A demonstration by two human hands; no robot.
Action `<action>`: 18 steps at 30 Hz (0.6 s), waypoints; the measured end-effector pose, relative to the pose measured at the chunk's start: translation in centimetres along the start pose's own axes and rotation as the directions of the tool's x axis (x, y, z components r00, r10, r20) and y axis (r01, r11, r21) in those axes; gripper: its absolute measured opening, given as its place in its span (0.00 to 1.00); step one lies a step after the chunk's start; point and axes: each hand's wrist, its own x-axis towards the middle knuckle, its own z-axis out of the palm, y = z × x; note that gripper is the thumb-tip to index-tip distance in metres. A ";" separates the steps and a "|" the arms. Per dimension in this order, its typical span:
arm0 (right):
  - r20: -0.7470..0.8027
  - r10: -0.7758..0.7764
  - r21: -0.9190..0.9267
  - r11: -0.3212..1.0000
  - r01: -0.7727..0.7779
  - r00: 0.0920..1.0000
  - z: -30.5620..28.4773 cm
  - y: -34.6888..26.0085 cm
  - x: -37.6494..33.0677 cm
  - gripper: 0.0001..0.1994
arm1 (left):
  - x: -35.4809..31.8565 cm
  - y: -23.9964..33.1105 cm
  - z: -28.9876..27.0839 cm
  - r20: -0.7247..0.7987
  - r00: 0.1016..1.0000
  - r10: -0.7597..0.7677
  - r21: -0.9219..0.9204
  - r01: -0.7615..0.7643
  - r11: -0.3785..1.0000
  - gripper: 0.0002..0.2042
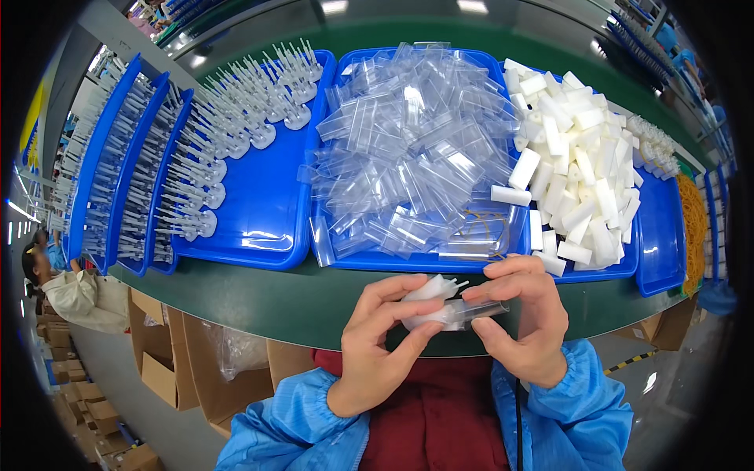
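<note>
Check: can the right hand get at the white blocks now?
Probably yes: the white blocks lie uncovered just beyond the right hand, nothing visible between; but it holds a clear plastic sleeve, so might need freeing first.

On counter (306, 302), left to right: end trays (98, 165) of stems (188, 224), left tray (259, 243) with stems along its left and back, middle tray (393, 264) of sleeves (416, 157), right tray (605, 272) of blocks (581, 188), small tray (664, 255), bands (693, 228). Piece (424, 312) in left hand (381, 341), held sleeve (485, 309) in right hand (530, 322), before middle tray. Cartons (157, 378) below counter, left.
</note>
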 end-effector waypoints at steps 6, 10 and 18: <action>-0.041 0.132 0.096 0.987 -0.127 0.990 0.4 -0.1 -0.3 0.14 | -0.1 0.2 0.3 -0.001 0.999 -0.037 -0.029 0.037 0.999 0.13; 0.011 -0.033 -0.173 0.984 0.034 0.999 -0.1 -0.3 -0.1 0.13 | 0.0 0.0 0.2 0.000 1.000 0.002 0.044 -0.002 0.999 0.13; 0.000 0.084 -0.099 0.992 -0.084 0.996 -0.1 -0.3 0.1 0.12 | 0.5 0.8 0.1 -0.006 0.999 0.054 0.155 -0.053 0.986 0.14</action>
